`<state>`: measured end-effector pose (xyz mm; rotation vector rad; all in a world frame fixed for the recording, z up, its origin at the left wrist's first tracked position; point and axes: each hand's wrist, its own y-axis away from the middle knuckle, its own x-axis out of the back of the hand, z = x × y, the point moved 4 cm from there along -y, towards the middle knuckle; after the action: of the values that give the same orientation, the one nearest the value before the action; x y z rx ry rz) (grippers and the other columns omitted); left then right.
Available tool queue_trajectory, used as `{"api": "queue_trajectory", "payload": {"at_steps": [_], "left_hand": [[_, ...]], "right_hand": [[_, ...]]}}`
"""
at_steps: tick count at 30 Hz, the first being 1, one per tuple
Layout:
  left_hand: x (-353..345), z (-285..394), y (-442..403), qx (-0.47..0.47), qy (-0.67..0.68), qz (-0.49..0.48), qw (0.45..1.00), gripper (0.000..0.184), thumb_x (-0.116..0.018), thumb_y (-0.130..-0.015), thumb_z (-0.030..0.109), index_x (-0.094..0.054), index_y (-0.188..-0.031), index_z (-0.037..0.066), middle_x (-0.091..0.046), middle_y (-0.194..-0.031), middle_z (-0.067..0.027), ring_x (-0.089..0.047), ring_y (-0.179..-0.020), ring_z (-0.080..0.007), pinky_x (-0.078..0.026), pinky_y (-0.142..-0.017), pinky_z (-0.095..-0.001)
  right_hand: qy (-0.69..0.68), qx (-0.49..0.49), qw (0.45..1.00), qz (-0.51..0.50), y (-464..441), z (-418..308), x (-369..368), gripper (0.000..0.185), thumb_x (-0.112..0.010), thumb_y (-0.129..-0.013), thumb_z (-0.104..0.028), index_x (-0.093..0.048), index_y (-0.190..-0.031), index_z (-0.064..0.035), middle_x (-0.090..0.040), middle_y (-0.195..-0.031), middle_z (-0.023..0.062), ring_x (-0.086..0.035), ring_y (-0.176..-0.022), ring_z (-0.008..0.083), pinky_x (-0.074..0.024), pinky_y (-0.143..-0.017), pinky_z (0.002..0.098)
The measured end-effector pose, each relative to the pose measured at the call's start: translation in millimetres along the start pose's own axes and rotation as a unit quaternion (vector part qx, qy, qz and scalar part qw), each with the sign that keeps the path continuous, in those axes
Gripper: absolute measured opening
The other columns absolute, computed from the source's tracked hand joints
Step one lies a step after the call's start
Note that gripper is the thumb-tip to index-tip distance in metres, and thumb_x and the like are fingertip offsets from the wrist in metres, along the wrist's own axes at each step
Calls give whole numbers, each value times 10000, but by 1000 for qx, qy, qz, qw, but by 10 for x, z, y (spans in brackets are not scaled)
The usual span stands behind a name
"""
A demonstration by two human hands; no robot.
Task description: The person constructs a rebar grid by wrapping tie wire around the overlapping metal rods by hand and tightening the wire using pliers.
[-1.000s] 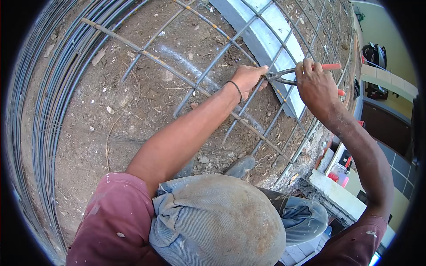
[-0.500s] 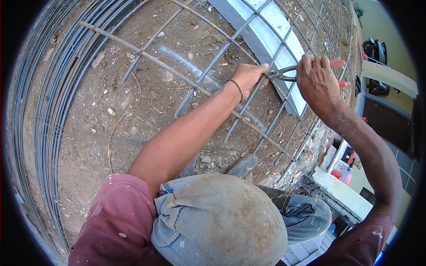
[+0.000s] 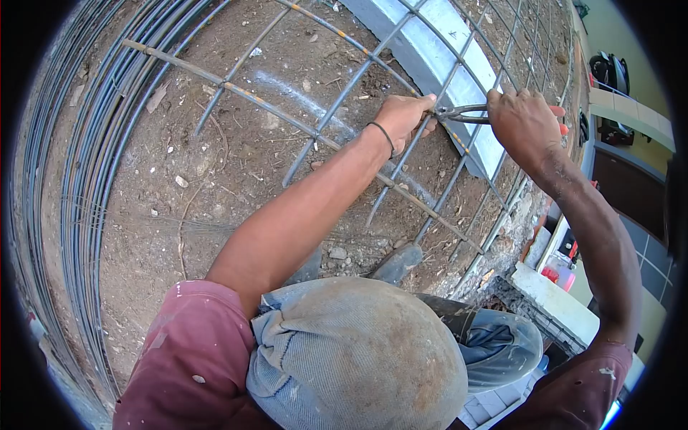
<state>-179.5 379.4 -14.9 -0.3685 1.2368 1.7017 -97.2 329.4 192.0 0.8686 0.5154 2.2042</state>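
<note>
My right hand (image 3: pixel 527 123) is wrapped round the handles of end-cutting pincers (image 3: pixel 462 113) with red grips. Their jaws meet a crossing in the rebar grid (image 3: pixel 337 107), right beside the fingertips of my left hand (image 3: pixel 403 120). Those fingers are curled round a bar at this crossing, thumb on top. Any tie wire there is too small or too hidden to make out. The grid's bars are grey with rusty patches, and it lies above the dirt ground.
Long bundled steel rods (image 3: pixel 86 186) curve along the left. A pale grey slab (image 3: pixel 437 54) lies under the grid's far part. My boot (image 3: pixel 398 264) stands near the bar ends. At right are a broken masonry edge (image 3: pixel 555 297) and a pink container (image 3: pixel 562 278).
The pincer handles have come closer together in my right hand, which sits slightly farther right. My left hand stays at the same crossing.
</note>
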Motion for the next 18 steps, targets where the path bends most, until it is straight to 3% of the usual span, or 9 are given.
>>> {"api": "queue_trajectory", "payload": {"at_steps": [7, 11, 13, 14, 15, 16, 17, 18], "left_hand": [[4, 10, 30, 1, -7, 6, 1000, 317, -686, -1012, 300, -699, -1037, -15, -714, -897, -91, -674, -777, -149, -542, -660, -281], [-14, 1, -7, -5, 14, -9, 1000, 314, -687, -1013, 304, -697, -1032, -10, -712, -904, -90, -669, -756, -152, -541, -646, -281], [0, -25, -38, 1, 12, 4, 1000, 307, -695, -1008, 306, -699, -1021, 0, -710, -890, -81, -665, -734, -146, -537, -632, -276], [-4, -26, -36, -14, 27, -3, 1000, 294, -699, -1004, 300, -705, -989, 6, -704, -856, -68, -659, -699, -139, -535, -622, -276], [21, 4, -34, -23, 48, 5, 999, 294, -699, -1004, 300, -705, -989, 6, -704, -856, -68, -659, -699, -139, -535, -622, -276], [19, -1, -35, -24, 46, 4, 999, 291, -697, -1004, 296, -708, -966, 8, -698, -833, -64, -656, -691, -136, -531, -610, -279], [5, -29, -16, -21, 41, 0, 999, 289, -694, -1005, 291, -710, -944, 9, -692, -810, -59, -653, -684, -133, -527, -599, -281], [9, -53, -82, -17, 45, -2, 999, 279, -700, -1000, 276, -707, -897, 16, -683, -780, -58, -638, -641, -130, -509, -553, -282]], "right_hand": [[-36, -12, 997, 73, -90, 68, -227, 146, -531, -999, -138, -634, -1038, -42, -718, -987, 141, -725, -1012, 286, -581, -830, 413], [-21, -1, 998, 59, -30, 43, -152, 158, -540, -998, -146, -634, -1063, -36, -717, -1000, 158, -727, -1009, 290, -590, -816, 415], [-43, 24, 999, 10, -40, 68, -111, 154, -525, -998, -131, -649, -1003, -41, -728, -958, 167, -745, -962, 298, -601, -804, 419], [-71, 85, 993, -29, -81, 101, -107, 158, -599, -985, -125, -676, -930, 1, -732, -841, 184, -763, -773, 295, -613, -640, 422], [-54, 101, 993, -24, -167, 137, 34, 158, -599, -985, -125, -676, -930, 1, -732, -841, 184, -763, -773, 295, -613, -640, 422], [-237, 49, 949, -203, -205, 162, 63, 173, -655, -964, -125, -679, -897, 32, -720, -773, 186, -748, -682, 285, -595, -553, 414], [-402, -14, 836, -374, -153, 121, 59, 207, -712, -942, -125, -682, -864, 64, -708, -705, 188, -733, -591, 276, -576, -467, 405], [-452, -20, 791, -412, -187, 135, -44, 289, -802, -885, -133, -668, -864, 121, -680, -642, 177, -690, -500, 244, -546, -390, 366]]}}
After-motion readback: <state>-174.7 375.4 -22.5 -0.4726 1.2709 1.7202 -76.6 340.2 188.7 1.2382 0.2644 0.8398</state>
